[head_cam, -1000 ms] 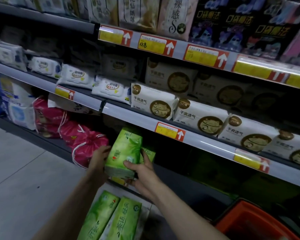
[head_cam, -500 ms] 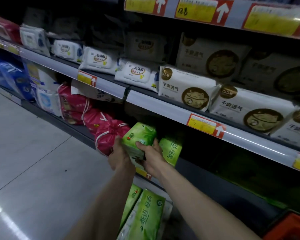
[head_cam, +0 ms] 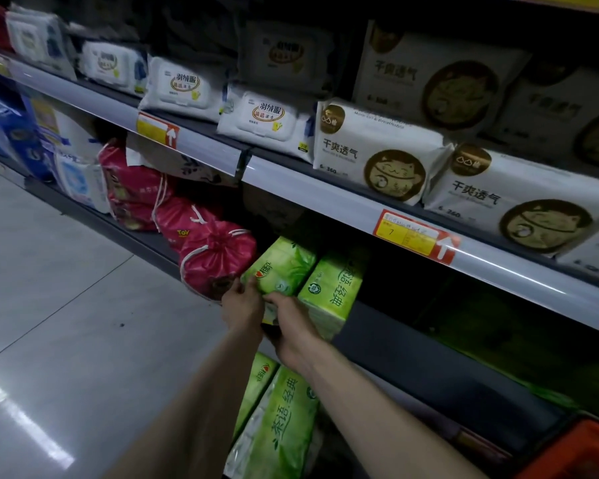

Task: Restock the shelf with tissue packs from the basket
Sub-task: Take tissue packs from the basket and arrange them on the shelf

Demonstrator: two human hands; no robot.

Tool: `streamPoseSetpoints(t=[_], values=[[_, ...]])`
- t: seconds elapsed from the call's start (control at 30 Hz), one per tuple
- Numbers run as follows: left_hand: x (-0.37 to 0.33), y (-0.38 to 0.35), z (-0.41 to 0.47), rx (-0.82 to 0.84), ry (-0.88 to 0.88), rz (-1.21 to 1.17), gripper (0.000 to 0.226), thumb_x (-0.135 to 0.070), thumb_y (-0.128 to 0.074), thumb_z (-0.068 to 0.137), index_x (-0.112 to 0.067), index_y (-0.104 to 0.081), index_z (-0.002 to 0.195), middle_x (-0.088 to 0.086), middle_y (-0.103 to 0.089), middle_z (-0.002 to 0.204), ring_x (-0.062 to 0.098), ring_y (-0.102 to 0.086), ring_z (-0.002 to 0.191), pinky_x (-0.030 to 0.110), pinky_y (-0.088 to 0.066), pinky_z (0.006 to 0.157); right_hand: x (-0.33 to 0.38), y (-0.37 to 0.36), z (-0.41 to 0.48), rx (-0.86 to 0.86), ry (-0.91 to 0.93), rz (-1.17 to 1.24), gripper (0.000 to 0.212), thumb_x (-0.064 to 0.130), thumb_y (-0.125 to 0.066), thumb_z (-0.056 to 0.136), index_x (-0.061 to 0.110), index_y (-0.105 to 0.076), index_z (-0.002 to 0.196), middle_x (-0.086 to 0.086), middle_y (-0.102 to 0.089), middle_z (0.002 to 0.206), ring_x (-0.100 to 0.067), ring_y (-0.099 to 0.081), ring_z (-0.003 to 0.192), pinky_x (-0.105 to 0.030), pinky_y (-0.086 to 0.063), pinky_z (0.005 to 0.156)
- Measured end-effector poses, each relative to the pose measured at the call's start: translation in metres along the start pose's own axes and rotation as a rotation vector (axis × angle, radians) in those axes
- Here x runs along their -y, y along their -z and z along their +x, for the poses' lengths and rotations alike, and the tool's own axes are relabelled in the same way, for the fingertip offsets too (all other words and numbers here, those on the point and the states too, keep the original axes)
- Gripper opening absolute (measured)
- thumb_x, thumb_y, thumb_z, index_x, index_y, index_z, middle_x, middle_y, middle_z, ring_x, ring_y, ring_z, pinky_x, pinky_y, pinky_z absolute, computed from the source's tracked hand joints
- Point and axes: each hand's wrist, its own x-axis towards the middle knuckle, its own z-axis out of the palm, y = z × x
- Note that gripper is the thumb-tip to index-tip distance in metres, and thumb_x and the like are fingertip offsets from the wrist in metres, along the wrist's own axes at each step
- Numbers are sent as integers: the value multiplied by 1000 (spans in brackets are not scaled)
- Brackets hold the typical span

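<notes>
Two hands are set on one green tissue pack (head_cam: 281, 267) at the centre of the frame. A second ago this pack was held up in front of the shelf edge. It is now brought in under the price rail (head_cam: 343, 205) and lies tilted on the bottom shelf (head_cam: 412, 354). There it is wedged between a red drawstring bag (head_cam: 218, 257) on its left and a second green pack (head_cam: 332, 292) touching it on its right. The placing is judged to be nearly done, with only seating and release left.

The pack's near end is clamped from both sides. The left hand (head_cam: 241, 307) is closed on the near left corner, with its fingers (head_cam: 237, 283) curled against the wrapper beside the red bag. The right hand (head_cam: 291, 326) is closed on the near lower edge, with its fingertips pressed to the pack's face. Most of the pack lies beyond the fingers, further into the shelf.

More green tissue packs (head_cam: 281, 426) are seen at the bottom centre of the frame. A corner of the orange basket (head_cam: 581, 451) is seen at the lower right.
</notes>
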Motion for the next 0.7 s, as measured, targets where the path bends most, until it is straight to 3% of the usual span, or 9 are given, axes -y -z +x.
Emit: streamPoseSetpoints(t=[0.13,0.27,0.37,0.47,0.53,0.6,0.7], values=[[-8,-5,-11,-22,-37,31,50,-38,-60,98,-16,-60,144,12,-67,136,35,-62,125,51,-51,107,2,1,5,68,-13,7,27,36,-66,97,15,-80,105,-9,-78,112,-23,-72,110,-42,-55,106],[4,-19,2,81,-34,-25,60,-39,-57,91,-18,-53,148,13,-64,140,35,-62,126,56,-51,106,-3,2,10,77,4,2,46,55,-71,75,24,-82,107,-7,-76,123,-21,-67,120,-45,-51,112],[34,-32,40,180,-5,-101,73,-41,-53,84,-18,-40,153,21,-51,150,41,-53,135,61,-47,109,-10,18,7,3,20,-57,32,46,-67,93,21,-78,109,-9,-75,115,-23,-69,112,-45,-56,106],[2,-19,-1,245,36,-115,73,-34,-54,94,-26,-26,161,11,-45,156,32,-49,137,52,-40,115,-17,46,-5,-166,-83,-86,36,43,-63,99,15,-68,122,-8,-69,108,-28,-70,95,-39,-56,80],[-8,-15,-15,268,60,-178,68,-21,-49,107,-22,-15,165,5,-49,147,24,-55,120,41,-43,107,-20,64,-10,-277,-148,-89,36,42,-60,100,17,-62,126,-10,-61,128,-33,-65,115,-42,-54,93],[-9,-14,-19,288,101,-227,62,-22,-46,110,-15,-16,165,10,-38,159,28,-52,130,43,-46,109,-20,75,-14,-324,-125,-96,47,42,-63,98,21,-54,139,-6,-50,146,-32,-54,130,-48,-49,104],[-13,-10,-31,407,176,-259,65,-42,-46,109,-14,-22,162,14,-25,167,32,-36,149,52,-40,117,-14,80,-18,-276,-29,-133,56,39,-72,87,23,-53,137,-1,-56,138,-23,-56,118,-45,-47,99]])
